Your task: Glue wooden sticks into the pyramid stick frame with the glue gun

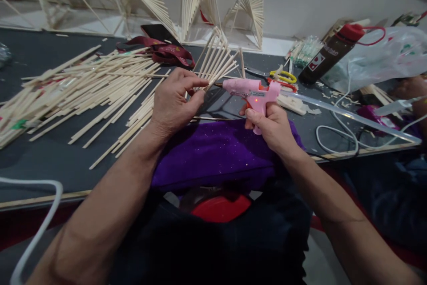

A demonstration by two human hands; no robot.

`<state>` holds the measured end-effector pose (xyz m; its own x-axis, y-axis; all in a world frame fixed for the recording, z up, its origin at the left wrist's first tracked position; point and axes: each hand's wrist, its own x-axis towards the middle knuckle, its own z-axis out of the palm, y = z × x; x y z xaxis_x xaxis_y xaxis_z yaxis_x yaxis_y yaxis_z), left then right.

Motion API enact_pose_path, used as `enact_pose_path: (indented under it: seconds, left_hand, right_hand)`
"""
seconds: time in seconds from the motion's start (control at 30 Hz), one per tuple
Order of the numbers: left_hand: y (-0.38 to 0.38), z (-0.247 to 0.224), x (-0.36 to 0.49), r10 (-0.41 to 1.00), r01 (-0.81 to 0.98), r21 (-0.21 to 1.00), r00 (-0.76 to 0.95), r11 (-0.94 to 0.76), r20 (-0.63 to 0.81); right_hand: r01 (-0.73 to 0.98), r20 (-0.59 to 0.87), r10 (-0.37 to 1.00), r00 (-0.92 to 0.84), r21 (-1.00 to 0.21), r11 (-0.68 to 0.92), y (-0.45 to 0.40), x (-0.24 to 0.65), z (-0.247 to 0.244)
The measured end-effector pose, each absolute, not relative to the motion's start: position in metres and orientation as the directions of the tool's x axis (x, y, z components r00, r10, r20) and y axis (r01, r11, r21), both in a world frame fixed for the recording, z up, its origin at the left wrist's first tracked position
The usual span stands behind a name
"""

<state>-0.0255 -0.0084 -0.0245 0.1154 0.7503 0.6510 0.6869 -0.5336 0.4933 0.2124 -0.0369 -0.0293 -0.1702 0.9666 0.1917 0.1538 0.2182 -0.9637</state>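
Note:
A pink hot glue gun (255, 94) is gripped by my right hand (275, 127), with fingers at the trigger and a small orange light glowing on its side. Its nozzle points left, close to the fingertips of my left hand (182, 98). My left hand pinches the near end of a fan-shaped structure of thin wooden sticks (213, 60), thumb and forefinger at its edge. A clear glue stick (353, 118) juts out of the gun's back to the right. Beneath both hands lies a purple cloth (216, 156) dotted with small specks.
Loose wooden sticks (110, 85) are heaped at left, beside a dark red lanyard (167, 51). Finished stick models (247, 14) line the wall. At right are scissors (283, 76), a dark bottle (330, 54), a plastic bag (387, 58), a white cable (336, 138) and another person's hand (413, 94).

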Motion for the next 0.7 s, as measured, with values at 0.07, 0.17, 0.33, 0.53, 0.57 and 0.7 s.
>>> enact_pose_path:
  seconds: [0.07,0.17,0.33,0.53,0.57,0.7]
  left_hand:
    - [-0.009,-0.024,-0.0253,0.75,0.692,0.488,0.118,-0.532,0.65]
    - [-0.0092,-0.0237,-0.0254,0.754,0.696,0.485,0.124,-0.529,0.645]
    - [-0.0081,-0.0247,-0.0263,0.751,0.707,0.472,0.128,-0.527,0.647]
    - [-0.0082,-0.0252,-0.0251,0.756,0.703,0.488,0.11,-0.517,0.645]
    - [-0.0084,-0.0251,-0.0249,0.756,0.703,0.489,0.106,-0.516,0.645]
    - [-0.0086,-0.0251,-0.0246,0.748,0.702,0.483,0.108,-0.524,0.655]
  right_hand:
    - [0.101,0.174,0.97,-0.169,-0.976,0.193,-0.0344,0.2122,-0.0313]
    - [0.024,0.163,0.968,-0.189,-0.985,0.171,-0.0319,0.2123,-0.0326]
    - [-0.057,0.142,0.967,-0.214,-0.99,0.132,-0.0303,0.2105,-0.0303]
    - [-0.08,0.098,0.973,-0.209,-0.993,0.083,-0.0288,0.208,-0.0285]
    - [-0.083,0.093,0.974,-0.207,-0.994,0.078,-0.0287,0.2078,-0.0285]
    - [-0.085,0.084,0.975,-0.205,-0.994,0.068,-0.0285,0.2075,-0.0279]
